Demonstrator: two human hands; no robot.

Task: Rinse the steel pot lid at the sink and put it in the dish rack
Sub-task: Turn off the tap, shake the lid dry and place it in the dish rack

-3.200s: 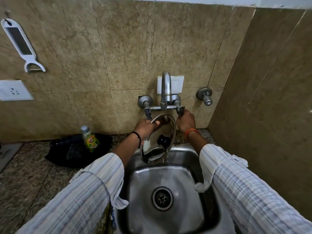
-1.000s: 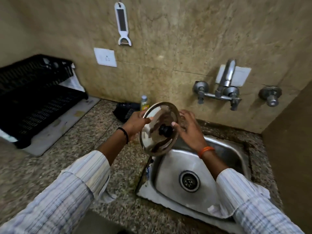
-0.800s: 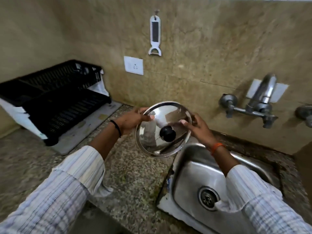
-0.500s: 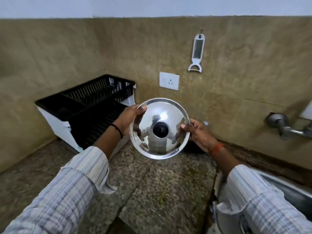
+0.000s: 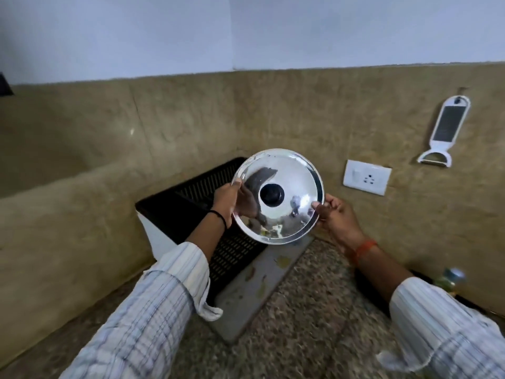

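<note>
Steel pot lid [image 5: 289, 187] is being held up in the air between two hands, tilted so that its domed top faces the camera. It is a round, mirror-bright disc with a flat outer rim and a black knob [image 5: 272, 195] at its centre; the polished surface is reflecting dark shapes and the holder's hands. The left hand [image 5: 226, 199] is gripping the rim at the left edge, thumb on the front face and fingers [image 5: 247, 203] curled behind. The right hand [image 5: 332, 213] is pinching the rim at the right edge, thumb tip on the front. The lid is hanging in front of and above the black dish rack [image 5: 196, 212], which is standing on a grey mat [image 5: 259, 285] on the speckled desk [image 5: 308, 324] against the tan tiled wall. A white socket plate [image 5: 367, 177] and a white hanging grater-peeler [image 5: 444, 132] are showing on the wall to the right.
</note>
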